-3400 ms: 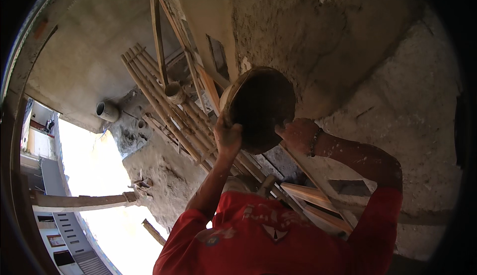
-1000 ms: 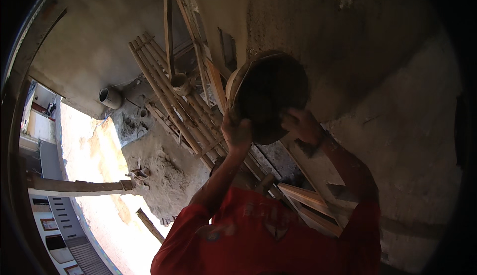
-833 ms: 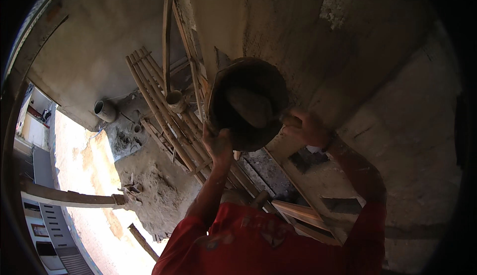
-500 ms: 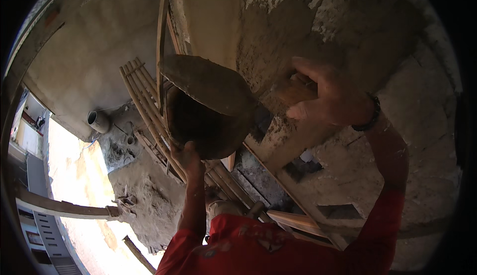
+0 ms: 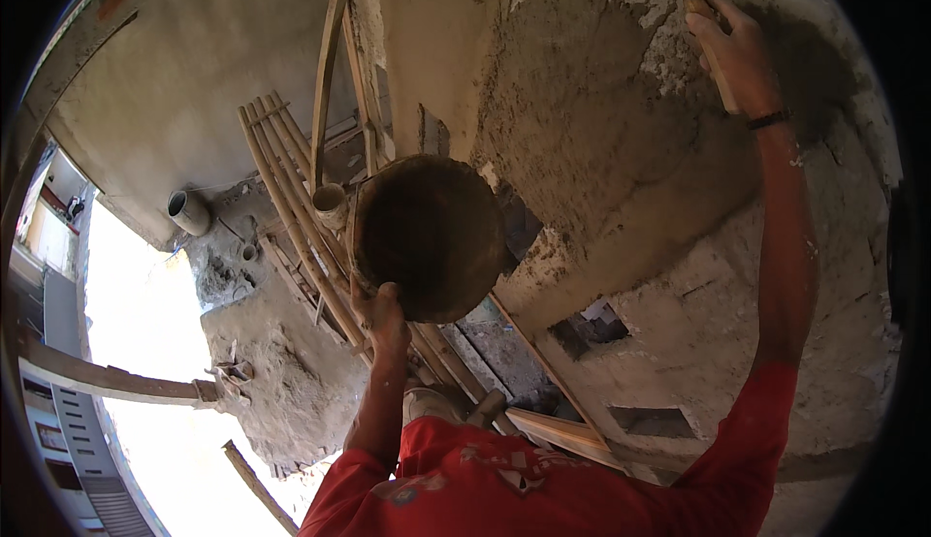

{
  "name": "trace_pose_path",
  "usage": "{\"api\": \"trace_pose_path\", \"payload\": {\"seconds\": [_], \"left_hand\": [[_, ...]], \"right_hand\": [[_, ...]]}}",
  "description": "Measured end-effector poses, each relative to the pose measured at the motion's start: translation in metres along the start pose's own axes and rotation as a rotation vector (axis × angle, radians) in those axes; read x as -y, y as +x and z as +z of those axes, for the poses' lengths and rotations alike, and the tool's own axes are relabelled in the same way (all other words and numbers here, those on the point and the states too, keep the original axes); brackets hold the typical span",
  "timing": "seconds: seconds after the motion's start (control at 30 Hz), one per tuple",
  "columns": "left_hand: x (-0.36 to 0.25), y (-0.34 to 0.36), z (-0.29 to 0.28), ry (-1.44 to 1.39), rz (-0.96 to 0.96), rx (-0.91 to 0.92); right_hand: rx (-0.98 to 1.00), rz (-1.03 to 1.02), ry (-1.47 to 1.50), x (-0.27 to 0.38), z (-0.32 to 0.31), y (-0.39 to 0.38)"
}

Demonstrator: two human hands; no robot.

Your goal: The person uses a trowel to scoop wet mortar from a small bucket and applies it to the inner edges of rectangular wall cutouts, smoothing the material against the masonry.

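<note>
My left hand (image 5: 380,310) grips the rim of a round dark mortar pan (image 5: 429,237), held out in front of me near the wall. My right hand (image 5: 733,41) is raised high at the upper right and closed on the wooden handle of a trowel (image 5: 706,15), whose blade presses on the wall at the frame's top edge. A broad patch of wet grey plaster (image 5: 592,130) covers the wall between pan and trowel. Both arms wear red sleeves (image 5: 543,484).
Bamboo scaffold poles (image 5: 291,198) run below the pan. A pile of mortar (image 5: 276,372) lies on the ground beneath, beside a grey pipe end (image 5: 189,212). Holes (image 5: 592,324) show in the rough wall at lower right. Bright open daylight fills the left.
My right hand has left the pan and swung up to the top right against the wall. The pan has dropped lower and turned, with my left hand still on its rim.
</note>
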State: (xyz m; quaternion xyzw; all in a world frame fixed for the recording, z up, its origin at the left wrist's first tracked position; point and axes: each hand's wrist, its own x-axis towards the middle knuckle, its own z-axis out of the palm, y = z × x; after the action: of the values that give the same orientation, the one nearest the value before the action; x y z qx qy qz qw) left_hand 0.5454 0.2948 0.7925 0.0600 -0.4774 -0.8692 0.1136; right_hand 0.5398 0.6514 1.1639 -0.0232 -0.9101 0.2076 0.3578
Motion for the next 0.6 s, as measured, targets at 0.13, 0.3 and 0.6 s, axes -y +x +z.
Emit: {"api": "trace_pose_path", "payload": {"seconds": [0.13, 0.3, 0.6], "left_hand": [[0.003, 0.003, 0.005, 0.066, 0.026, 0.010], [0.043, 0.000, 0.004, 0.100, 0.053, 0.073], [0.042, -0.016, 0.024, 0.421, 0.263, 0.075]], "right_hand": [[0.398, 0.307, 0.216, 0.001, 0.022, -0.061], [0.812, 0.568, 0.637, -0.013, 0.088, -0.191], [0.643, 1.202, 1.450, 0.027, 0.221, -0.281]]}}
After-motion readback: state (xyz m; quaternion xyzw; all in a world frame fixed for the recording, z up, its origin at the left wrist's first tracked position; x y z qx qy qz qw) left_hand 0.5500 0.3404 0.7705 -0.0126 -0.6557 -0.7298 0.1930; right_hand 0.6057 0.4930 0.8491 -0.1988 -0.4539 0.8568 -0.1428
